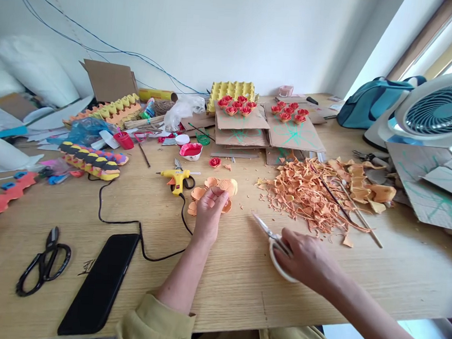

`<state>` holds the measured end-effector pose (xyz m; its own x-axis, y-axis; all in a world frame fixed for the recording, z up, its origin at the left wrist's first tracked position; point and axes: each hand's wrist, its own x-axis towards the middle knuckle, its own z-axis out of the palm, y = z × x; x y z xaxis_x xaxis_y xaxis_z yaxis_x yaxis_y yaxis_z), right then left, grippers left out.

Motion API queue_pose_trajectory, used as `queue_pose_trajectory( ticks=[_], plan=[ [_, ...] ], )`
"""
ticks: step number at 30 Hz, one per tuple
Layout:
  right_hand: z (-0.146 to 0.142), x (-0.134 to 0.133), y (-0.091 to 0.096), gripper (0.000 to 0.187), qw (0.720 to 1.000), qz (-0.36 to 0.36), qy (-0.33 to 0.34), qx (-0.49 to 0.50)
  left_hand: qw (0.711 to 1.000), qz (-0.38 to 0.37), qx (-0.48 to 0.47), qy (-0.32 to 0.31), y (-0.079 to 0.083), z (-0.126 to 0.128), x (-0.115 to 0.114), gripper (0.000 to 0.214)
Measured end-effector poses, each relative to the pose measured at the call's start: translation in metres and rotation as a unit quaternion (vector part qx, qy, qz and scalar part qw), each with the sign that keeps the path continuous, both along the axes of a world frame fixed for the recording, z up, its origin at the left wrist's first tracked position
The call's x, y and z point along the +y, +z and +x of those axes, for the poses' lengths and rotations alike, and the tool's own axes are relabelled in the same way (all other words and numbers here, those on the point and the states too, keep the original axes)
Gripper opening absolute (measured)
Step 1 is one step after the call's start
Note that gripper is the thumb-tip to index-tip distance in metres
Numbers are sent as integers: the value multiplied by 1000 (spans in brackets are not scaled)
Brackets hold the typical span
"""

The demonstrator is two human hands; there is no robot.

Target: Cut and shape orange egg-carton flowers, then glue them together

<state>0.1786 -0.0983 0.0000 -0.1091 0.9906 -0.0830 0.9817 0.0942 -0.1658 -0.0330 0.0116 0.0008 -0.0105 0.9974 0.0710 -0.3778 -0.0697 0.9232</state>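
Orange carton piece sits pinched in the left hand above similar cut cups beside the yellow glue gun. The right hand grips white-handled scissors low over the wooden table, near the scrap heap.

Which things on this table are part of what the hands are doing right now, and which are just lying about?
In use: left hand on the orange cups; right hand holding the white scissors; orange scraps beside them.
Lying about: black scissors, phone, fan, red flowers, blue bag.
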Motion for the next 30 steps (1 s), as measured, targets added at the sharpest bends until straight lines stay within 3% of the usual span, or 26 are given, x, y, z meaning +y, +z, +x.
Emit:
queue_pose_trajectory(
  ticks=[4,6,8,10,15,18,21,26,30],
  plan=[
    [-23,11,0,20,999,7,51,-13,992,81,95,-18,-4,2,-3,22],
    [-19,27,-1,21,999,7,21,-30,974,140,178,-22,-5,2,-6,16],
    [-6,44,0,25,999,11,-38,-37,936,216,275,-21,-6,2,-9,12],
    [12,56,2,27,997,33,-76,-4,875,298,380,-27,-7,4,-12,11],
    [39,69,12,35,975,52,-91,198,672,415,610,-65,-16,16,-21,14],
    [38,74,9,39,941,48,-98,321,610,424,666,-72,-20,24,-26,19],
    [36,75,-4,42,907,63,-103,403,609,415,671,-78,-21,26,-29,16],
    [44,69,-17,41,878,46,-114,462,685,368,626,-56,-14,21,-28,20],
    [50,65,-10,37,872,57,-146,464,714,352,602,-60,-12,21,-30,24]
  ],
)
